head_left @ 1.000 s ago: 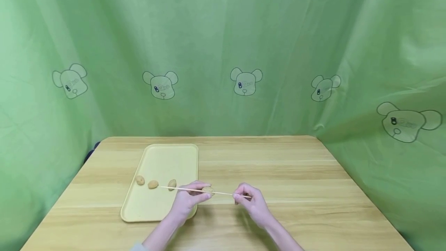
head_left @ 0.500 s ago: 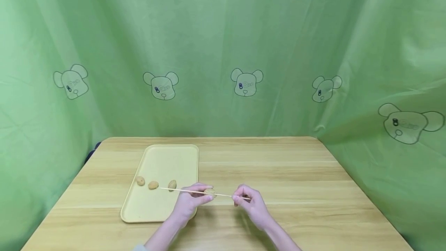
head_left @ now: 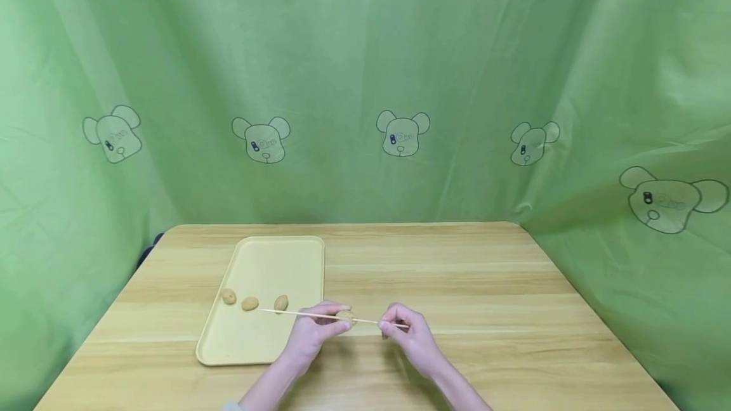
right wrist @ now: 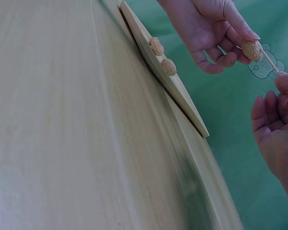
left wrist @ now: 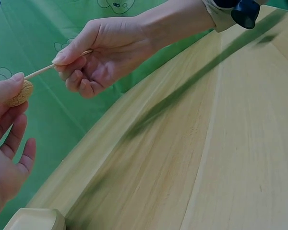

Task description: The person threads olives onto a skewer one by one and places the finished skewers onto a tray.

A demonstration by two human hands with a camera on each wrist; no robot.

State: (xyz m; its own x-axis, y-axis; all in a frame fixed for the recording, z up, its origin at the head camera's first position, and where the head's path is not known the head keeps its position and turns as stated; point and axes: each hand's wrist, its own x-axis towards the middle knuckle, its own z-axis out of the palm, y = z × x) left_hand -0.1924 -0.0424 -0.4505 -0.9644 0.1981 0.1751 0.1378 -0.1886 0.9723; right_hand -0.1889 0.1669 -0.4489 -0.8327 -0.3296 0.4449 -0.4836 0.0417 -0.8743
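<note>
the left hand (head_left: 305, 336) pinches a nut (left wrist: 21, 94); the thin stick (left wrist: 41, 71) lies sideways, through or against it, i can't tell, the right hand (head_left: 414, 337) pinching near its right end.

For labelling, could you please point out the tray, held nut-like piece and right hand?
Tray (head_left: 276, 264): head view, bare far surface.
Held nut-like piece (right wrist: 251, 51): right wrist view, its middle.
Right hand (head_left: 414, 340): head view, middle of hand.

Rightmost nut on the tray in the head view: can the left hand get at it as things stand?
Probably not without letting go: the left hand is near the rightmost nut but pinches another nut.
</note>
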